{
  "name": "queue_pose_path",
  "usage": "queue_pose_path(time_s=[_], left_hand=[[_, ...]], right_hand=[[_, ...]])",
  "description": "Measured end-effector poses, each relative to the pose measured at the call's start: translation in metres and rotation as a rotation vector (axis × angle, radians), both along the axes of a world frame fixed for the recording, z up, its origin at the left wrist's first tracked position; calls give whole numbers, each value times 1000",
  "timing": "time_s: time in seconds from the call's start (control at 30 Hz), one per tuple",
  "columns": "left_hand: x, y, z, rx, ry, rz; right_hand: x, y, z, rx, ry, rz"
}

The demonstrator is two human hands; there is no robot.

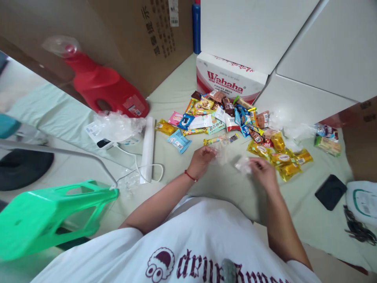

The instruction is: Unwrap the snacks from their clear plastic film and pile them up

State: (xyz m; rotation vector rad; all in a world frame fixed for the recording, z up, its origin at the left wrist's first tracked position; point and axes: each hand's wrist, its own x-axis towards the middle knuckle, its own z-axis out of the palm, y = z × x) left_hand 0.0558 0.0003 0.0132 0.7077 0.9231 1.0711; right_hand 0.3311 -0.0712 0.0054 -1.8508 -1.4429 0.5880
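My left hand (pixel 202 160) and my right hand (pixel 263 169) are held over the pale green surface, both pinched on a thin clear plastic bag (pixel 232 159) stretched between them. A red string circles my left wrist. Just beyond the hands lies a pile of small wrapped snacks (pixel 224 116). A cluster of yellow snack packets (pixel 281 157) sits right of my right hand. A blue packet (pixel 179 140) lies at the pile's left edge.
A Wahaha box (pixel 229 76) stands behind the pile, white boxes (pixel 318 51) to its right, a brown carton (pixel 141 35) to the left. A red jug (pixel 103 84), crumpled plastic (pixel 118 125), a white roll (pixel 148 147), a green stool (pixel 50 214), a black pad (pixel 330 192).
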Motion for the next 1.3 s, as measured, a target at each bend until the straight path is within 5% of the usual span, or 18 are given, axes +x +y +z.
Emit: queue_pose_path(time_s=[0.1, 0.2, 0.3, 0.43, 0.53, 0.63, 0.83, 0.97, 1.1, 1.2, 1.3], left_hand=[[-7, -5, 0, 24, -51, -12], [-6, -11, 0, 6, -121, -51], [0, -15, 0, 8, -144, -64], [6, -21, 1, 18, -121, -85], [5, -24, 5, -97, -157, -81], [3, -21, 8, -209, -37, 0], [-5, -8, 0, -228, 77, 134], [-15, -4, -6, -305, -53, 141], [-18, -3, -9, -341, -143, 117], [-14, -3, -9, -330, -108, 125], [-8, -7, -7, -275, -67, 120]], right_hand=[[57, 31, 31, 147, -138, -348], [78, 57, 61, 153, -297, -399], [35, 60, 69, 120, -145, -237], [-67, 41, 43, -146, 296, 209], [-116, 36, 21, -68, 175, 236], [-129, 37, 13, 29, -5, 306], [-111, 21, 23, 88, 128, 326], [-87, -7, 27, 131, 280, 110], [-57, -35, 13, 9, 490, -212], [-34, -50, 4, -128, 576, -294], [-19, -54, 8, -39, 460, -341]])
